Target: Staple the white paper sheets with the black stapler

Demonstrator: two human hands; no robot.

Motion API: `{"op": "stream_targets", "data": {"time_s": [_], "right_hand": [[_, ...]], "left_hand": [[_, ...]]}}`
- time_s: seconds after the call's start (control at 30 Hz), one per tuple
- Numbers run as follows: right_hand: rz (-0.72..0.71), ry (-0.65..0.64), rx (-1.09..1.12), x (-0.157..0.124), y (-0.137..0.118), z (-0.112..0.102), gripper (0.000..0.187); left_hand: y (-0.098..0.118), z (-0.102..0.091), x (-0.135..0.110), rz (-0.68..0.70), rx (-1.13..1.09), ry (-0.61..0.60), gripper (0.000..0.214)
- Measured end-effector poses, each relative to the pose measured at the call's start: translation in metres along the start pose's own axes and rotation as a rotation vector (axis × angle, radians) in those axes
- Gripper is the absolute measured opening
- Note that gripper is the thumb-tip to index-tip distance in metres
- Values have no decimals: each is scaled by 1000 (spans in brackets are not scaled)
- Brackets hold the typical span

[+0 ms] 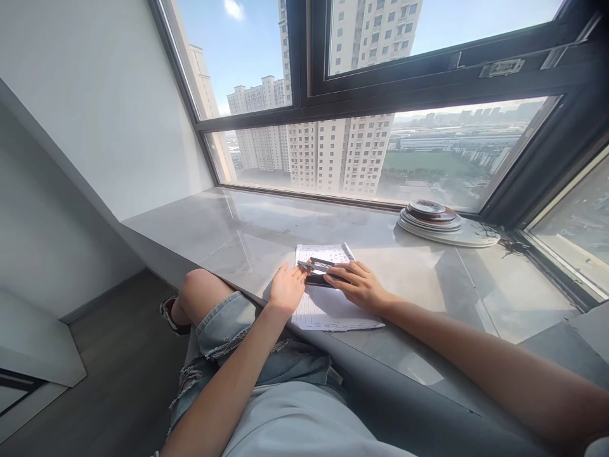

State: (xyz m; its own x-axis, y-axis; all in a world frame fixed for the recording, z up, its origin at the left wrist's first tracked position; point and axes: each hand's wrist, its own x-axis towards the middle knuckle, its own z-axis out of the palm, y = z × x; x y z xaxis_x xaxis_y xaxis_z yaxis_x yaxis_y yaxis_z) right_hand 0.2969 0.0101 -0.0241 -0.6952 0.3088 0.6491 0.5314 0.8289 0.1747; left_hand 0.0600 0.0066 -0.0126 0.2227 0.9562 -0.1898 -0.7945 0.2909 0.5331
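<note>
A white printed sheet of paper (328,304) lies on the grey stone window ledge (238,228), close to its front edge. Both my hands rest on the paper and share a small dark stapler-like tool (320,269). My left hand (287,289) lies with fingers stretched out, its fingertips touching the tool's left end. My right hand (359,284) has its fingers curled over the tool's right part and presses it onto the sheet. The exact kind of tool is hard to make out.
A stack of round plates (445,222) sits at the back right of the ledge, near the dark window frame (523,184). A small dark object (511,244) lies beside them. My knee in torn denim shorts (223,324) leans against the ledge; dark wooden floor (118,374) lies lower left.
</note>
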Motion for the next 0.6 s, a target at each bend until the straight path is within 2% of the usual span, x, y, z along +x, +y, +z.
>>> {"op": "stream_targets", "data": {"time_s": [0.1,0.3,0.6], "right_hand": [[83,-27,75,-2,1,2,44],[194,33,63,0,1,4,39],[443,131,33,9,2,4,15]], "left_hand": [[-1,0,0,8,34,-7,45],[-1,-3,3,-1,55,30,41],[0,1,-2,16,-41,52,36]]}}
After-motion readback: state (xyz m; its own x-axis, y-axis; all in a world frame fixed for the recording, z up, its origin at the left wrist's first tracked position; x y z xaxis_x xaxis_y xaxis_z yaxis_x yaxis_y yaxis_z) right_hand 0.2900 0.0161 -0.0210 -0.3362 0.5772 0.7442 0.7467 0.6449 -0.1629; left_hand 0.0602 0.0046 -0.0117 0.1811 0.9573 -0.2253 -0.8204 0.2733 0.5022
